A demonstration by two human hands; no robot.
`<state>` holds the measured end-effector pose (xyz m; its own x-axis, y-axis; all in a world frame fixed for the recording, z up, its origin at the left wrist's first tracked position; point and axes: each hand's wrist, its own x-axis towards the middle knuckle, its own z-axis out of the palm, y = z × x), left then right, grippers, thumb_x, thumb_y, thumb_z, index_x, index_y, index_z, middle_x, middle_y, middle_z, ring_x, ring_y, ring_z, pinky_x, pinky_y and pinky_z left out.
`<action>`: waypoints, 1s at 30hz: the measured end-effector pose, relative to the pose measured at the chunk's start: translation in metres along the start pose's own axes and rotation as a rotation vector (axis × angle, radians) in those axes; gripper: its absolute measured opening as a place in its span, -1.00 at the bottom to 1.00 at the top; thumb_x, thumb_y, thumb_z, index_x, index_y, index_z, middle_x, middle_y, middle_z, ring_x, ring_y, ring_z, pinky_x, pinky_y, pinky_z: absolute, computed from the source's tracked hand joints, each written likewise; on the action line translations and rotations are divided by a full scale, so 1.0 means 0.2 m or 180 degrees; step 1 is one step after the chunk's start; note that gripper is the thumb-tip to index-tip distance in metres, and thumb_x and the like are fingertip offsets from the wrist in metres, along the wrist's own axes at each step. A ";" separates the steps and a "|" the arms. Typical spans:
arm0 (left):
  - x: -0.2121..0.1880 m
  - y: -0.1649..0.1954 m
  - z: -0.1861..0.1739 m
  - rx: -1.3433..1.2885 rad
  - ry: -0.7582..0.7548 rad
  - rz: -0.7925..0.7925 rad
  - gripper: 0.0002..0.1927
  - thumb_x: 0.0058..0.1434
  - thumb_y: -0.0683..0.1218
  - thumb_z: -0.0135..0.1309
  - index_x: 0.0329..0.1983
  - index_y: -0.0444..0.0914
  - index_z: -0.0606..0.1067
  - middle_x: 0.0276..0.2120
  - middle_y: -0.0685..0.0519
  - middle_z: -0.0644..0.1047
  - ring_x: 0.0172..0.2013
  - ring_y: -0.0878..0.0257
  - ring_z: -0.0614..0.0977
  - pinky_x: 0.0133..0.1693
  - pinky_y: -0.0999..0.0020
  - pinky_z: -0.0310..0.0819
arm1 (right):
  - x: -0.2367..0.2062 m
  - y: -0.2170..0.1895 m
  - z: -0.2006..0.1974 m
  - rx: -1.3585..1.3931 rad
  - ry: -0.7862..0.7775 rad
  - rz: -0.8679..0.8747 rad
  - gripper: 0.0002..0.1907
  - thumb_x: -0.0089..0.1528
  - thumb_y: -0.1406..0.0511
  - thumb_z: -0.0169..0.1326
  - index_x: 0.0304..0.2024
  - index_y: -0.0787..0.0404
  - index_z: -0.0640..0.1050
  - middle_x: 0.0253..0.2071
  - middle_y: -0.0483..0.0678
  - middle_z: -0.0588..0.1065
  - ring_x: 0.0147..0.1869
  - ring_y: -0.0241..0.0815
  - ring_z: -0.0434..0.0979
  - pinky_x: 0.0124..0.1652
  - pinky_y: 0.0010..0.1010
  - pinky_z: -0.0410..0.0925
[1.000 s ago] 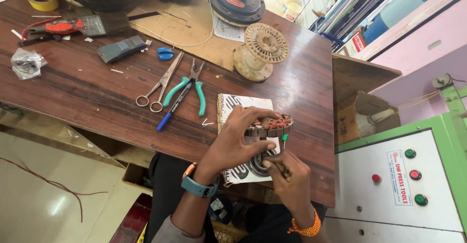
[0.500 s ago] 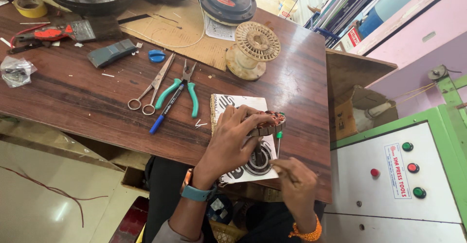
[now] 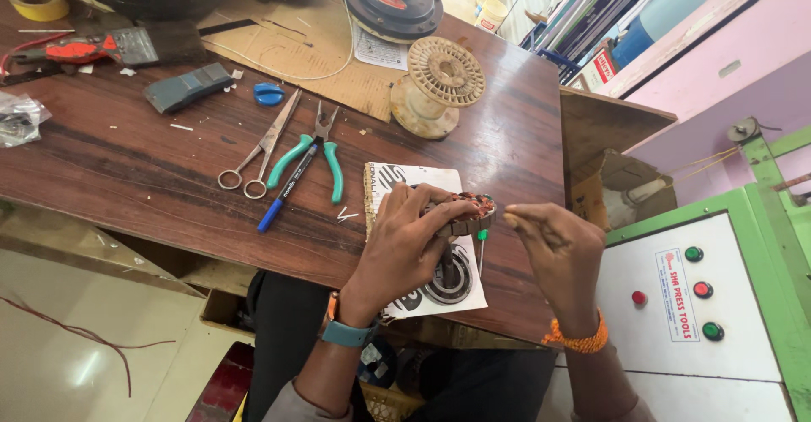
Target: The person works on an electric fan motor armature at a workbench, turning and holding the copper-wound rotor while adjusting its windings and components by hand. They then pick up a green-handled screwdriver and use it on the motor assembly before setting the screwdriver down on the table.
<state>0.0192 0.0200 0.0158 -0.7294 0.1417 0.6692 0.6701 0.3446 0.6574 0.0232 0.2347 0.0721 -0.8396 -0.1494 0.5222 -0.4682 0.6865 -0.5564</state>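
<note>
Head view looks down on a dark wooden bench [image 3: 169,177]. Left hand [image 3: 405,240] lies curled over a small wound coil [image 3: 473,211] of reddish copper wire, its fingers clamped around it and pressing it down on a white printed sheet [image 3: 405,177]. Under the left palm, on the same sheet, sits a round black-and-silver bearing [image 3: 448,278]. Right hand [image 3: 553,249] hovers just right of the coil, thumb and forefinger pinched together; whether a strand of wire is between them is too fine to tell. A green-tipped pin [image 3: 481,238] stands between the two hands.

Left of the left hand, apart from it, lie green-handled pliers [image 3: 317,156], a blue pen [image 3: 283,194] and scissors [image 3: 258,156], close together. Beyond the hands stands a tan empty spool [image 3: 439,84] on its flange. Farther off, past the spool, is a black round motor housing [image 3: 390,0]. Right of the right hand is a green and white machine panel [image 3: 701,295] with coloured buttons.
</note>
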 end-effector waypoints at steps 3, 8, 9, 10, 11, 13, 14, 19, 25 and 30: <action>0.00 0.00 0.00 -0.0032 -0.0010 -0.0055 -0.48 0.11 -0.27 0.17 0.15 -0.07 0.54 -0.07 0.07 0.49 -0.06 0.06 0.43 0.05 0.13 0.34 | 0.07 -0.06 0.02 -0.0073 -0.0189 -0.0063 -0.89 0.25 0.45 0.21 -0.16 0.32 0.65 -0.28 -0.05 0.66 -0.23 -0.37 0.67 -0.22 -0.58 0.50; -0.01 -0.01 0.00 -0.0100 0.0011 -0.0036 -0.50 0.11 -0.23 0.21 0.15 -0.07 0.53 -0.07 0.07 0.49 -0.06 0.05 0.44 0.06 0.11 0.33 | 0.11 -0.09 0.04 -0.0030 -0.0251 -0.0111 -0.89 0.27 0.44 0.21 -0.15 0.33 0.64 -0.27 -0.04 0.66 -0.20 -0.37 0.67 -0.21 -0.57 0.50; -0.01 -0.01 0.00 -0.0113 0.0013 -0.0028 -0.50 0.12 -0.22 0.22 0.16 -0.07 0.53 -0.08 0.07 0.49 -0.06 0.05 0.44 0.06 0.11 0.33 | 0.12 -0.09 0.04 -0.0141 -0.0256 -0.0179 -0.89 0.26 0.43 0.22 -0.16 0.32 0.64 -0.28 -0.04 0.66 -0.22 -0.37 0.67 -0.24 -0.57 0.49; -0.01 -0.01 0.00 -0.0077 -0.0089 -0.0129 -0.42 0.11 -0.20 0.22 0.24 -0.10 0.45 -0.05 0.04 0.50 -0.05 0.04 0.45 0.07 0.10 0.33 | 0.13 -0.09 0.04 -0.0247 -0.0256 -0.0247 -0.90 0.25 0.42 0.23 -0.17 0.31 0.65 -0.29 -0.04 0.66 -0.25 -0.38 0.67 -0.28 -0.57 0.48; 0.00 -0.02 0.00 -0.0046 -0.0194 -0.0235 -0.33 0.11 -0.18 0.23 0.33 -0.14 0.37 -0.03 0.02 0.50 -0.04 0.03 0.45 0.09 0.09 0.33 | 0.14 -0.08 0.05 -0.0356 -0.0261 -0.0310 -0.90 0.25 0.41 0.24 -0.18 0.30 0.65 -0.30 -0.04 0.66 -0.27 -0.38 0.67 -0.31 -0.57 0.48; 0.00 -0.03 0.00 -0.0365 -0.0297 -0.0438 -0.15 0.12 -0.09 0.25 0.47 -0.21 0.16 0.04 -0.01 0.53 0.00 0.02 0.45 0.13 0.08 0.31 | 0.17 -0.08 0.07 -0.0396 -0.0327 -0.0290 -0.89 0.24 0.39 0.26 -0.19 0.30 0.66 -0.32 -0.03 0.65 -0.30 -0.36 0.65 -0.32 -0.54 0.46; -0.01 -0.03 -0.02 -0.0715 -0.0296 -0.0535 -0.04 0.14 -0.03 0.26 0.52 -0.23 0.02 0.09 -0.03 0.54 0.03 0.03 0.46 0.16 0.07 0.29 | 0.19 -0.08 0.08 -0.0413 -0.0356 -0.0279 -0.89 0.24 0.38 0.26 -0.19 0.30 0.66 -0.32 -0.02 0.65 -0.31 -0.35 0.64 -0.32 -0.52 0.45; 0.04 -0.07 -0.03 -0.1451 -0.0372 -0.1100 0.08 0.25 0.04 0.24 0.60 -0.22 -0.21 0.05 -0.05 0.66 0.18 0.09 0.50 0.22 0.14 0.27 | 0.24 -0.10 0.16 -0.0306 -0.0517 -0.0495 -0.92 0.24 0.39 0.26 -0.24 0.29 0.65 -0.33 0.00 0.63 -0.32 -0.34 0.66 -0.33 -0.53 0.46; 0.07 -0.03 0.02 -0.2537 0.0041 -0.1664 -0.10 0.22 -0.12 0.15 0.54 -0.19 -0.05 -0.24 0.01 0.63 -0.24 0.35 0.59 -0.12 0.40 0.46 | 0.22 -0.16 0.16 -0.0390 -0.0275 -0.0754 -0.90 0.19 0.40 0.32 -0.29 0.27 0.62 -0.44 -0.06 0.50 -0.45 -0.35 0.46 -0.44 -0.48 0.31; 0.04 -0.07 -0.01 -0.2780 -0.0158 -0.1502 -0.45 0.28 -0.16 0.06 0.34 -0.20 0.27 -0.26 0.13 0.54 -0.23 0.41 0.59 -0.13 0.45 0.54 | 0.03 -0.18 0.15 -0.0290 -0.0269 -0.0780 -0.90 0.18 0.42 0.29 -0.31 0.25 0.59 -0.49 -0.11 0.44 -0.54 -0.41 0.36 -0.52 -0.48 0.25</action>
<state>0.0050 0.0150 0.0129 -0.9389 0.2117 0.2713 0.1612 -0.4259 0.8903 0.0269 0.1875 0.0752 -0.7262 -0.3750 0.5762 -0.6366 0.6832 -0.3577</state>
